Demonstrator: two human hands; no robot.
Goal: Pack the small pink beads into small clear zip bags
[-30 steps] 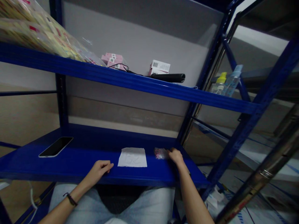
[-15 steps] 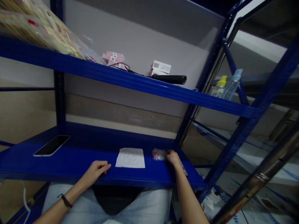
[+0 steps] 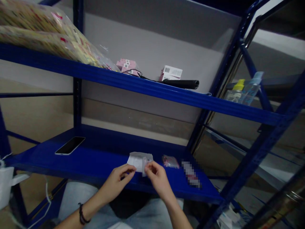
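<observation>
My right hand (image 3: 156, 174) pinches a small clear plastic bag (image 3: 144, 166) between thumb and fingers. The little bag hangs over the right part of a white paper sheet (image 3: 136, 161) on the blue shelf. At the sheet's left front edge, my left hand (image 3: 121, 176) is bent with thumb and index tips nearly together; whether anything thin is between them I cannot make out. The left fingertips are apart from the bag. Right of the sheet lies a clear packet of small pinkish-red pieces (image 3: 170, 161).
A phone (image 3: 70, 145) lies at the left of the blue shelf (image 3: 102, 146). A blurred-out flat item (image 3: 190, 174) is at the right. Above, a shelf beam (image 3: 143, 88) crosses in front, bearing filled plastic bags (image 3: 47, 35), pink boxes (image 3: 127, 66), a black rod-like object (image 3: 183, 84) and bottles (image 3: 238, 90).
My right hand has left the packet at the right and come to the sheet with a small clear bag. My left hand has moved right to the sheet. The view has shifted left.
</observation>
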